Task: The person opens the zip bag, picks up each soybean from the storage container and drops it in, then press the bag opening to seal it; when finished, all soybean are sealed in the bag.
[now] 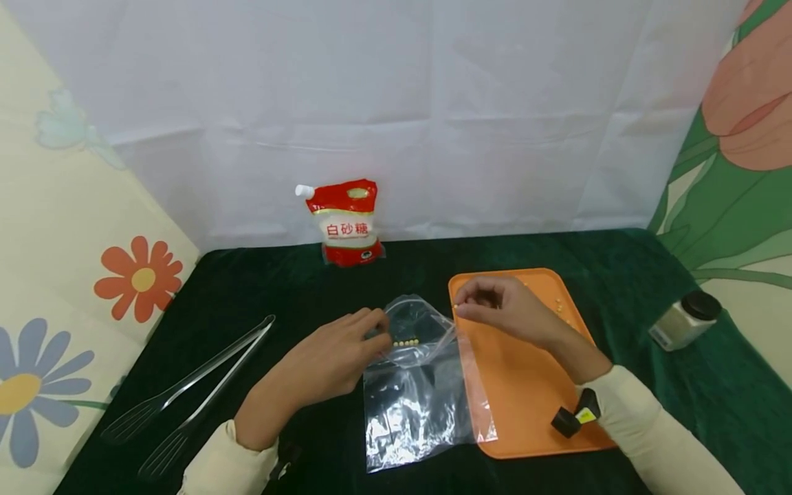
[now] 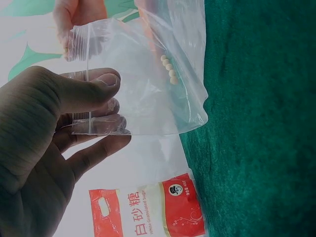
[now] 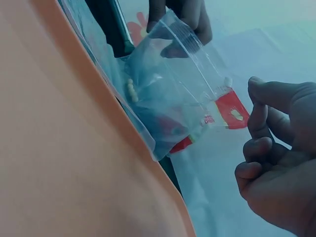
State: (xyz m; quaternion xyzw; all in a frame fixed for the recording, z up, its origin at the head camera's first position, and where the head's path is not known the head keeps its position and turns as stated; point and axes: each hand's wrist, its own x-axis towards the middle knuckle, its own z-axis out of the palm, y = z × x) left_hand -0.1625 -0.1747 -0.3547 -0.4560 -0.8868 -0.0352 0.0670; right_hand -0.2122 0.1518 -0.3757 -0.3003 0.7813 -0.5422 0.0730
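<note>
Right grip point(image 1: 504, 309) pinches tiny ball point(image 1: 456, 307), barely visible.

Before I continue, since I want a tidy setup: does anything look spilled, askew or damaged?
Nothing looks spilled or damaged. Only the flat clear bag seems slightly askew: its right edge overlaps the orange tray. Loose beads lie on that tray.

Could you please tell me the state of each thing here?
Small bag: beads inside, mouth apparently open
Left hand: pinching small bag
Right hand: apparently pinching one bead
Tray: flat, some beads on it
Larger bag: flat, overlapping tray
Tongs: spread open
Sugar pouch: upright, capped
Jar: lidded
</note>
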